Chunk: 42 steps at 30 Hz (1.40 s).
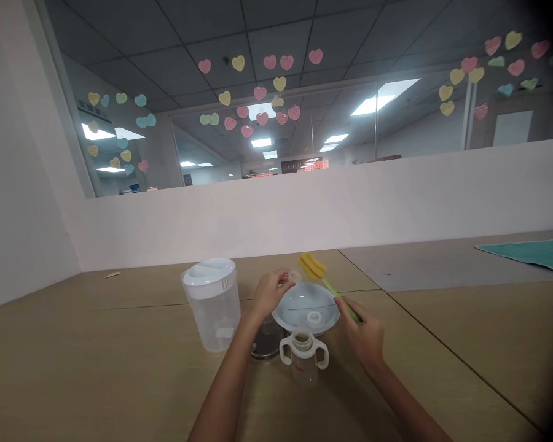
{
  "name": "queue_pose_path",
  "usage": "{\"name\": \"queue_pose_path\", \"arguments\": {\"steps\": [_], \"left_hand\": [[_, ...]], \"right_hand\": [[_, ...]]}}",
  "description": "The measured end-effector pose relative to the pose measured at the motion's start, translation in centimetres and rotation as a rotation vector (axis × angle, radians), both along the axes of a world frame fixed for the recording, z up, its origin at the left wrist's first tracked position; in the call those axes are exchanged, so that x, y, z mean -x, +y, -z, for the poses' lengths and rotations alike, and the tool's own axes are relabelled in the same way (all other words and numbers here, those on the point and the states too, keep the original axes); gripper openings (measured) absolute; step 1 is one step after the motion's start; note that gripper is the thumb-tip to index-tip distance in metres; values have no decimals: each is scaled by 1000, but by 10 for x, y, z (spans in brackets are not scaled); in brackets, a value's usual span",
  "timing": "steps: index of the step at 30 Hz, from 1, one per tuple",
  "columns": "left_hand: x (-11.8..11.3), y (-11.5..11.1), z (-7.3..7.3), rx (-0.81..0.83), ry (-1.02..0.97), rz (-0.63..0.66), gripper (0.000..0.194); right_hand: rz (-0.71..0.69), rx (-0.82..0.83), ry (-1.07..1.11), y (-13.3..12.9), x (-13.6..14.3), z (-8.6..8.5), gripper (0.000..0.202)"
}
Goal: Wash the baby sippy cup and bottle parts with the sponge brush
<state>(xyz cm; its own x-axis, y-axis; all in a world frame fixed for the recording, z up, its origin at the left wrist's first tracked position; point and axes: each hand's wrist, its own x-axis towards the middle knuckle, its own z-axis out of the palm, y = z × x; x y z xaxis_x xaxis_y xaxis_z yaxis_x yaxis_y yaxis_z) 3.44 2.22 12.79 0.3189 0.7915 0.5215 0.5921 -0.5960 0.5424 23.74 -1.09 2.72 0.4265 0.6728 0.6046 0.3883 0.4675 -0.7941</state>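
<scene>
My left hand point(268, 293) pinches a small translucent piece point(295, 277), perhaps a bottle nipple, above the far left rim of a pale bowl point(299, 299). My right hand point(366, 336) is wrapped round the green handle of a bottle brush point(313, 266). Its yellow sponge head points up and left, close to the translucent piece but apart from it. Inside the bowl lies a white ring point(314, 318). In front of the bowl a clear baby bottle point(304, 367) with two white handles stands upright, its mouth uncovered.
A clear plastic pitcher point(213, 313) with a white lid stands left of my left forearm. Partly behind that forearm is a dark round object with a metal rim point(268, 342). A teal cloth point(534, 253) lies at the far right. A white wall point(276, 224) and window close the back.
</scene>
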Motion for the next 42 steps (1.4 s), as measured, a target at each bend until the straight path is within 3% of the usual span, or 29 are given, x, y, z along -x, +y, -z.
{"name": "queue_pose_path", "arguments": {"steps": [5,10,12,15,17,20,26,32,35,42], "left_hand": [[3,0,-3,-15,22,-10,21],[15,-2,-9,-15,17,-63,26],[22,-4,-13,-33,82,-141,29],[34,-11,-18,34,351,-340,26],[38,-14,-19,131,517,-442,21],[40,-12,-14,218,612,-514,20],[36,7,16,460,711,-444,16],[32,18,41,479,735,-436,14],[31,17,40,467,734,-428,15],[23,9,19,309,704,-355,21]], "right_hand": [[5,-155,-218,1,5,9,29],[140,4,-217,5,2,7,48],[160,101,-159,6,-3,4,53],[132,192,-78,5,-7,0,54],[128,195,-85,5,-7,-1,53],[160,178,-154,5,-6,1,54],[179,178,-223,9,-7,6,55],[170,221,-236,9,-8,4,54],[169,246,-231,8,-8,3,54],[172,253,-239,9,-7,3,54]]}}
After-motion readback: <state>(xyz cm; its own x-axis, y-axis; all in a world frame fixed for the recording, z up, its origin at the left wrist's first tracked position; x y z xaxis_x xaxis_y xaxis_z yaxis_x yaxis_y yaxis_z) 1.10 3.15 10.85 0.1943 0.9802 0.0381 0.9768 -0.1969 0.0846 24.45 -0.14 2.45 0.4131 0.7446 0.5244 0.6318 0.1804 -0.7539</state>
